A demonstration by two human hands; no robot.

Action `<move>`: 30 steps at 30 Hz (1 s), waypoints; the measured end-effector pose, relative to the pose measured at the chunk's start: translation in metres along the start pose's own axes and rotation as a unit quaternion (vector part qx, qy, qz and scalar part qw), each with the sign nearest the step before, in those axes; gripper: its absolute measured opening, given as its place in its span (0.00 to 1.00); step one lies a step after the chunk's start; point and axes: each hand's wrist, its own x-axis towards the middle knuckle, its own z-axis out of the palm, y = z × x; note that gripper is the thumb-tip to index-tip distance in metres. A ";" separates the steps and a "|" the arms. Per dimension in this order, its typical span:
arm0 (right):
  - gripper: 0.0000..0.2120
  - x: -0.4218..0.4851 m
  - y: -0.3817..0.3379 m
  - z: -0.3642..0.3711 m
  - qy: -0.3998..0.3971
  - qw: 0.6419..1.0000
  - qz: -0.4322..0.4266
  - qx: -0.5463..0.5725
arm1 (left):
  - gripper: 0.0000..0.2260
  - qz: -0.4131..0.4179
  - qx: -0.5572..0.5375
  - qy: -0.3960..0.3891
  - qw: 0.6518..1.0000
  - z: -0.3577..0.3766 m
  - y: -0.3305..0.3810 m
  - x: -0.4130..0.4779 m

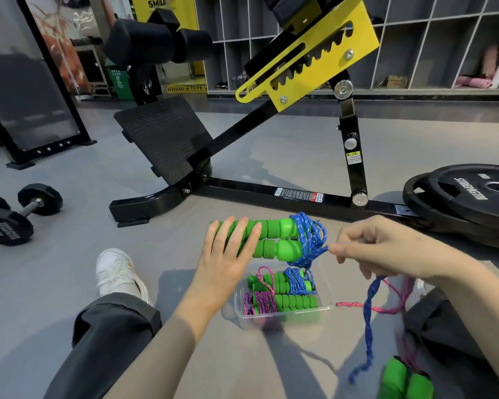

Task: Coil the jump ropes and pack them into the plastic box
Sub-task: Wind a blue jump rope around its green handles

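Observation:
My left hand (228, 249) grips a pair of green foam handles (274, 240) of a blue jump rope above the floor. Blue cord (310, 239) is wound round the handles' right ends. My right hand (378, 249) pinches the blue cord next to the winding, and the doubled loose end (368, 321) hangs down below it. Under the handles a clear plastic box (326, 308) stands on the floor, holding green handles wrapped in blue and pink cord. A pink rope (386, 308) lies to the box's right, with green handles (404, 381) at the lower right.
A black and yellow gym bench frame (271, 194) crosses the floor just beyond my hands. Black weight plates (467, 197) lie at the right, dumbbells (18, 214) at the left. My legs in dark trousers and a white shoe (116, 272) flank the box.

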 end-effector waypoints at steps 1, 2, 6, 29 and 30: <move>0.16 0.001 0.000 -0.001 0.026 1.000 -0.017 -0.002 | 0.17 0.002 0.000 0.001 1.000 -0.001 0.001 0.002; 0.17 0.003 0.001 -0.002 0.048 0.998 -0.033 -0.005 | 0.17 0.004 -0.002 0.003 1.000 -0.002 0.001 0.004; 0.19 0.009 0.003 -0.001 0.098 0.992 -0.085 -0.009 | 0.18 0.036 -0.015 0.010 0.999 -0.007 0.006 0.011; 0.20 0.035 0.007 -0.032 0.167 0.968 -0.108 0.150 | 0.15 0.121 -0.095 0.063 0.986 -0.024 0.016 0.078; 0.20 0.035 0.005 -0.035 0.161 0.970 -0.108 0.145 | 0.15 0.120 -0.095 0.070 0.986 -0.025 0.015 0.082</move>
